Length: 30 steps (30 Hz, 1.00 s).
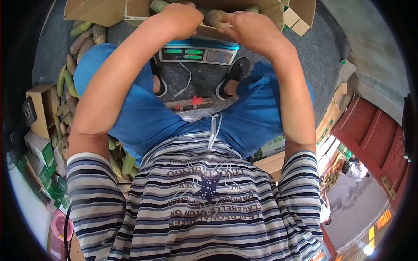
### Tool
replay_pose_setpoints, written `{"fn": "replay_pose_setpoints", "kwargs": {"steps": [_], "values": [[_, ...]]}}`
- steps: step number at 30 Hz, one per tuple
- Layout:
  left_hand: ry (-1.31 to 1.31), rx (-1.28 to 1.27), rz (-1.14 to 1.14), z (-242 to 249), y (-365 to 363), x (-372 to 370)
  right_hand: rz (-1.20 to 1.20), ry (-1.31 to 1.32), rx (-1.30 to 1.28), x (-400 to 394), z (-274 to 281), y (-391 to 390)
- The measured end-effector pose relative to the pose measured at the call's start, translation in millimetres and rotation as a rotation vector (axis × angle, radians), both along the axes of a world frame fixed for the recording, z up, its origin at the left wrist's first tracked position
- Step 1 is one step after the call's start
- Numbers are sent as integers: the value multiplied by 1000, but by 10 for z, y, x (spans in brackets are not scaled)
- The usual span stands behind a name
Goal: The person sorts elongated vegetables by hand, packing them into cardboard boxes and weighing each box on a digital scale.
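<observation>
An open cardboard box (209, 32) rests on a digital scale (196, 54) with a lit green display. Inside it lie several elongated green and brown fruits or vegetables, whose exact kind I cannot make out. My left hand (183, 19) is curled at the box's near left rim; its fingertips are mostly hidden. At the near right, my right hand (250, 30) bends its thumb and forefinger around the end of a brownish oblong fruit (214, 18), close to the rim. A green fruit (159, 5) shows beyond my left hand.
Many similar green and brown produce pieces (69, 82) lie piled along the left. An opened small carton (41, 108) stands beside them. My feet flank the scale, with a wooden strip with red pieces (191, 102) nearer me. A red door (370, 139) is at right.
</observation>
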State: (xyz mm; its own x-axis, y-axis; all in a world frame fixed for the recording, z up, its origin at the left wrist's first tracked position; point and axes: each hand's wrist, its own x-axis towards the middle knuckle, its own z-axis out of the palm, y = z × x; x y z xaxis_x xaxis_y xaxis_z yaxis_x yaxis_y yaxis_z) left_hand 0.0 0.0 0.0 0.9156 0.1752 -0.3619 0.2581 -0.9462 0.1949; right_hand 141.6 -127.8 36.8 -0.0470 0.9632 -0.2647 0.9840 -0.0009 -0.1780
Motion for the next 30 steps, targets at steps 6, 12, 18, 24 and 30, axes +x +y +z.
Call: {"fn": "replay_pose_setpoints", "kwargs": {"steps": [6,12,18,24,30], "values": [[-27,17,-22,30,-6,64,24,-54,153,-73,-97,-9],[-57,18,-32,-92,-22,11,20,-42,173,-138,-101,-53],[-90,31,-15,-233,29,20,-13,-14,132,-117,-108,-36],[-8,-35,-60,-170,63,39,-136,-1,482,76,168,-184],[-47,-28,-76,-16,-43,7,-565,-122,964,281,260,-1191]]}}
